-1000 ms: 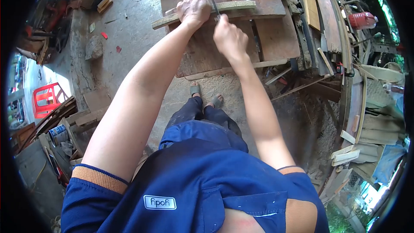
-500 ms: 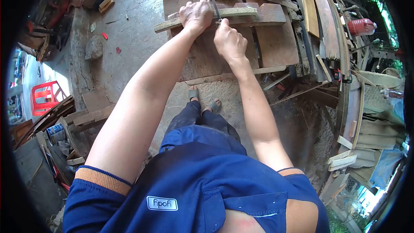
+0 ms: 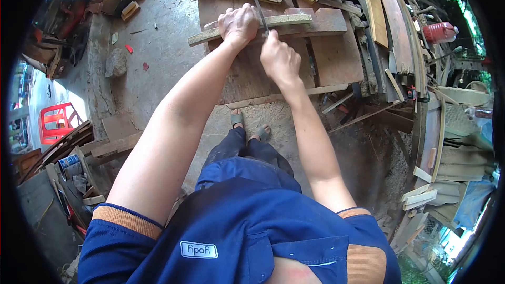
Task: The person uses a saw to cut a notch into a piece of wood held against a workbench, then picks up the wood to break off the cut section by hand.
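Two closed fists, left hand (image 3: 238, 22) pinning wood strip (image 3: 294, 20), right hand (image 3: 279, 58) gripping saw (image 3: 256, 1)

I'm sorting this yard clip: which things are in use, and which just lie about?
In use: left hand on the stick; right hand with the saw; bench.
Lying about: red chair, red jug, stone, paint can.

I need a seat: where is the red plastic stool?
In the head view, the red plastic stool stands at the far left edge, on the bright ground beyond the concrete floor, above stacked planks.
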### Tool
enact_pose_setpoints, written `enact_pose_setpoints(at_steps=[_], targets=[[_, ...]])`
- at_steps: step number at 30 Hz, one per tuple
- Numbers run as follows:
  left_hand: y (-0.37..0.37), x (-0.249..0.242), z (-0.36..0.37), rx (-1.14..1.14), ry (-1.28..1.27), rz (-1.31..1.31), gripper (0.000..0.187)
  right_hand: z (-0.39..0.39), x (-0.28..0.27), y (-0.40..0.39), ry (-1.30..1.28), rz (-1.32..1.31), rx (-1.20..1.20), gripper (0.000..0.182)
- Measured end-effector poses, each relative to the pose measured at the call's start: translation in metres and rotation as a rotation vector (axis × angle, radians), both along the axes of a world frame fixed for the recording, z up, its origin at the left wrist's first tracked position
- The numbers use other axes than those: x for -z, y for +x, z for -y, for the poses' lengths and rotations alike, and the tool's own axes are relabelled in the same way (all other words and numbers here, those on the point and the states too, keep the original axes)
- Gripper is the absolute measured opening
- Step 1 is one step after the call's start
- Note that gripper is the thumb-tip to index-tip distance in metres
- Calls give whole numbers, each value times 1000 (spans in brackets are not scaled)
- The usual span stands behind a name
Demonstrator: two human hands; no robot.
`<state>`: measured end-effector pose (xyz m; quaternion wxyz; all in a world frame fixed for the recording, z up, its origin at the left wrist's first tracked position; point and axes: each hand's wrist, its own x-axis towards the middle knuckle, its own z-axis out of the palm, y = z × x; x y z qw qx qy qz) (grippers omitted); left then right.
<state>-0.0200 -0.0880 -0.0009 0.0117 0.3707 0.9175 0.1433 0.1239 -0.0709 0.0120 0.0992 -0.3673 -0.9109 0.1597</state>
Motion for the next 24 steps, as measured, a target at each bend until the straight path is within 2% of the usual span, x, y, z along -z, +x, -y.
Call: enact_pose_setpoints(at_steps=[5,11,16,18,22,24], targets=[[-3,4,0,-22,33,0,39,37,-20,62,-133,174,17,19],[1,-4,0,-12,-9,26,40,-6,-7,-10,-67,71,6,18],[1,-2,0,-18,13,7,38,20,-18,35,-52,93,-30,18],[-1,4,3,-29,6,9,37,34,-24,53,-119,213,10,18],[1,3,-1,-3,62,3,34,-3,-3,1,-62,61,-21,25],[0,2,-1,-21,38,18,34,-9,-5,-15,-58,66,-13,25]])
